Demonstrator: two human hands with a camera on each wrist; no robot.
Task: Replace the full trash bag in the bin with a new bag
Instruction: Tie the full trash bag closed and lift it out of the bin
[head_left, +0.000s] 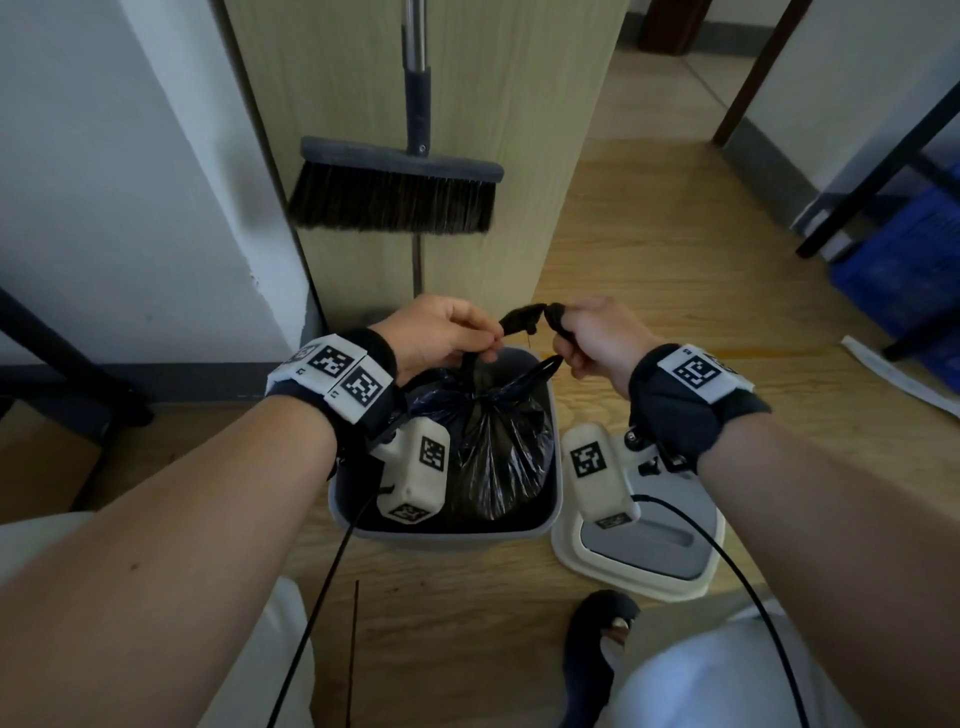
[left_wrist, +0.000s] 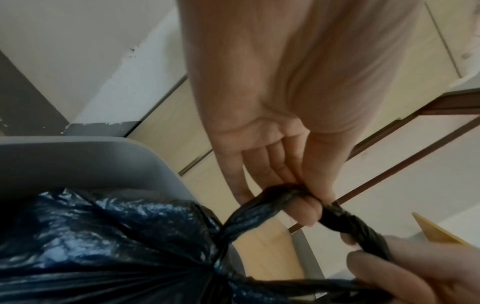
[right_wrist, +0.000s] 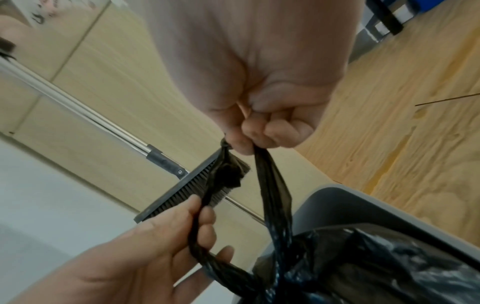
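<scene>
A full black trash bag (head_left: 498, 447) sits in the grey bin (head_left: 447, 535) on the wooden floor, its top gathered and crossed into two twisted tails. My left hand (head_left: 447, 332) pinches one tail (left_wrist: 272, 201) above the bin's far edge. My right hand (head_left: 587, 338) grips the other tail (right_wrist: 272, 185) and also the far end of the left one, wrapped over a finger. In the left wrist view the bag (left_wrist: 103, 246) fills the bin (left_wrist: 103, 160) below my left hand (left_wrist: 298, 205). In the right wrist view my right hand (right_wrist: 259, 135) is fisted over both strands.
The bin's white and grey lid (head_left: 644, 545) lies on the floor right of the bin. A broom (head_left: 395, 192) leans against a wooden cabinet (head_left: 519, 104) just behind. A blue crate (head_left: 904, 260) and black frame legs stand far right; my foot (head_left: 597, 639) is below the lid.
</scene>
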